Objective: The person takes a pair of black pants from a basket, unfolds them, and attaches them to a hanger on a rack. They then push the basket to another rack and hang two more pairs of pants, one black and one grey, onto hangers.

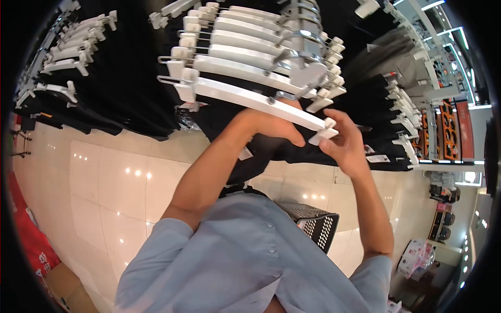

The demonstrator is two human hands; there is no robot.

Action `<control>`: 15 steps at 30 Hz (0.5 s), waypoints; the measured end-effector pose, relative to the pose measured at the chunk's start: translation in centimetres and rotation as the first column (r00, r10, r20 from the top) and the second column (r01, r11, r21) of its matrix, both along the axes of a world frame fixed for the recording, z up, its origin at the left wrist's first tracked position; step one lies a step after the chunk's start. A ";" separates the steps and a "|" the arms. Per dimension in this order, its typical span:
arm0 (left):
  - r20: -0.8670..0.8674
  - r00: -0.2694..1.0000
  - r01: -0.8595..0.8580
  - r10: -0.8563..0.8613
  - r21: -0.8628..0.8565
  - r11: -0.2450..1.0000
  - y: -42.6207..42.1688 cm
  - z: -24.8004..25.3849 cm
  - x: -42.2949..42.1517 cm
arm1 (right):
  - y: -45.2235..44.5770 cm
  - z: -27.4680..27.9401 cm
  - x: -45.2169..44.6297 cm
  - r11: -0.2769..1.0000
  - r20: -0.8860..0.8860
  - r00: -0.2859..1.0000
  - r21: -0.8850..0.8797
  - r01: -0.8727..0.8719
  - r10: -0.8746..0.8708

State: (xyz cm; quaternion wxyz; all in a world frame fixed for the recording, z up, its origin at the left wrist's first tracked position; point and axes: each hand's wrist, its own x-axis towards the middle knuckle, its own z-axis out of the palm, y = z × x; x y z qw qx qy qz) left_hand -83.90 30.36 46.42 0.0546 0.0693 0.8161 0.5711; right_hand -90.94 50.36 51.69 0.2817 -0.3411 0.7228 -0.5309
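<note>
Thumb and fingers of my right hand (345, 143) pinch around the clip (327, 129) at the right end of the nearest white hanger (250, 99). My left hand (274, 125) is partly curled at the middle of that hanger, thumb below the bar and pointing right, the other fingers mostly hidden behind it; how firmly they grip I cannot tell. The hanger slants down to the right, in front of a close row of white hangers (240, 44), their metal hooks (305, 35) bunched near the middle. Black clothes (250, 169) hang beneath, with a white tag (245, 153) just beside my left forearm. More white hangers with dark clothes stand on either side, and grey clothes (391, 57) hang farther off to the right. Below, a dark basket (326, 232) with a holed side shows beside my blue shirt (235, 250), above the shiny tiled floor (104, 182). Red cloth (26, 235) and a brown carton (68, 287) lie at far left.
</note>
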 end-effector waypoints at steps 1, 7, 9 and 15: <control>-0.059 0.997 -0.048 0.049 0.016 0.999 0.2 0.0 0.3 | 0.3 -1.7 0.3 0.996 0.060 0.997 -0.072 0.048 -0.044; 0.016 0.995 -0.094 0.099 -0.207 0.974 -0.2 0.1 1.6 | 0.1 -4.7 1.1 0.960 0.123 0.968 -0.150 0.237 -0.219; -0.083 0.988 -0.154 0.134 -0.355 0.922 -0.6 -0.2 3.0 | 0.0 -4.2 0.8 0.966 0.118 0.972 -0.142 0.218 -0.202; 0.121 0.975 -0.119 0.187 -0.424 0.898 -4.0 -0.4 7.5 | 0.3 -3.2 0.3 0.985 0.103 0.986 -0.096 0.142 -0.132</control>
